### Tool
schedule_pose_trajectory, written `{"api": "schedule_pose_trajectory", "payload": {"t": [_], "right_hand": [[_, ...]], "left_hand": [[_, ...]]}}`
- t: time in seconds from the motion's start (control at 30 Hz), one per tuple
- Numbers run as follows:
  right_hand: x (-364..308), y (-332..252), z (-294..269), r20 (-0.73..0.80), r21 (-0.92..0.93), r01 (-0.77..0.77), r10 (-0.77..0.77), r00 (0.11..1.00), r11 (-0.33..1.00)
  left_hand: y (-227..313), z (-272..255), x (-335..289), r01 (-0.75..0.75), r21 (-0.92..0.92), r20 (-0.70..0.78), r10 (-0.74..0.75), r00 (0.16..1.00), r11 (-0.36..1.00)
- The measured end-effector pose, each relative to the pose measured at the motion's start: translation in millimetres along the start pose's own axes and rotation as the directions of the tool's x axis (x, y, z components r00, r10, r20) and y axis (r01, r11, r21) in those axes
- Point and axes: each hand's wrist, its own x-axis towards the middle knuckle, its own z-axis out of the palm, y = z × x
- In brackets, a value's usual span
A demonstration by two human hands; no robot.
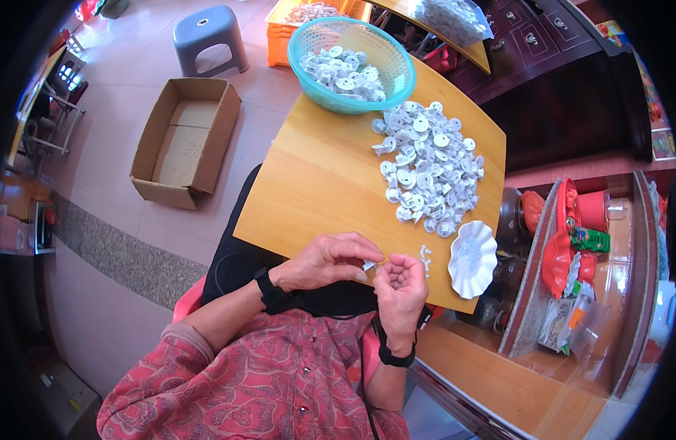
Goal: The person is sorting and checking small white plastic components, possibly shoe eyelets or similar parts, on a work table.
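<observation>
Near the front edge of the wooden table, my left hand point(327, 262) pinches a small white plastic part point(368, 266) between thumb and fingers. My right hand point(402, 290) is closed close beside it, thumb and forefinger pressed together at the part; whatever they hold is too small to make out. Just right of my hands lie several tiny white pieces point(425, 258) in a short row. A white scalloped dish point(487, 273) with small translucent pieces sits at the table's right edge. Farther back spreads a heap of round white plastic parts point(426, 172).
A turquoise mesh basket point(300, 71) of similar parts stands at the table's far edge. On the floor to the left are an open cardboard box point(224, 139) and a grey-blue stool point(206, 28). Orange crates point(278, 44) stand behind; a shelf point(532, 271) with red items is at right.
</observation>
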Motion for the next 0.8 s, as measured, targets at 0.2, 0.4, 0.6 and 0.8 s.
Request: {"api": "schedule_pose_trajectory", "payload": {"t": [0.2,0.4,0.6,0.8], "right_hand": [[1.5,-4.2,3.8,0.022,0.150,-0.064,0.061,0.998,0.987],[-1.0,-4.1,2.8,0.001,0.269,-0.051,0.053,0.999,0.962],[0.0,-0.8,7.5,0.021,0.268,-0.043,0.039,0.999,0.962],[1.1,2.5,11.8,-0.001,0.264,-0.057,0.059,0.998,0.963]], "left_hand": [[-0.8,-5.3,-1.1,0.066,-0.164,-0.023,-0.071,0.997,0.984],[-1.4,-4.1,-2.4,0.132,-0.300,-0.041,-0.151,0.988,0.945],[0.1,-2.7,-1.9,0.105,-0.260,-0.049,-0.121,0.991,0.960],[-0.9,-3.3,-1.1,0.089,-0.170,-0.070,-0.102,0.992,0.981]]}}
